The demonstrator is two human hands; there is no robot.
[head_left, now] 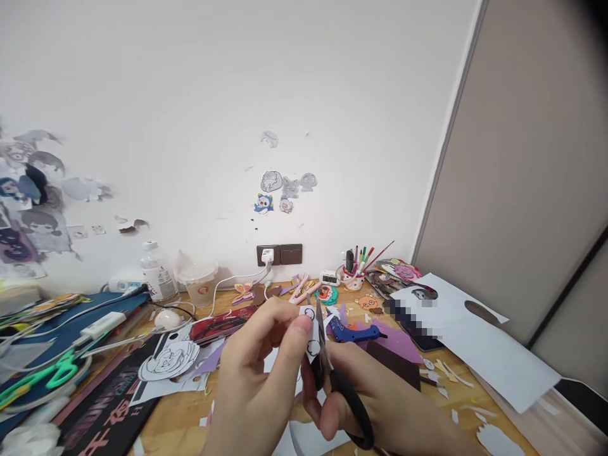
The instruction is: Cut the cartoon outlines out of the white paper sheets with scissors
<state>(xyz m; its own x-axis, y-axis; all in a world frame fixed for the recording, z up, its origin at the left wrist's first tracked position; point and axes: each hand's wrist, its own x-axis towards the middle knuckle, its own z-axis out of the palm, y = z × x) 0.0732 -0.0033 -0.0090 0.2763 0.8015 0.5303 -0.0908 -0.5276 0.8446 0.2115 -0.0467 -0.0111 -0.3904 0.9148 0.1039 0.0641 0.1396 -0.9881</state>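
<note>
Pinched between the thumb and fingers of my left hand (268,367) is a small paper piece (311,347) with black line drawings on it. My right hand (375,392) is closed round the black handles of a pair of scissors (354,405). The metal blades point up and away, right beside the paper piece's right edge; whether they touch it I cannot tell. Below both hands lie white paper sheets (313,440), partly hidden by the hands. Behind my right hand a blue glue gun (356,330) lies on purple paper (396,343).
Paper scraps (496,438) litter the wooden table (453,405) at right, near a big white sheet (484,354). At left are a line-drawn cutout (171,361), a red case (221,326) and green scissors (61,373). A pen cup (354,278), lidded cup (199,284) and bottle (159,272) stand by the wall.
</note>
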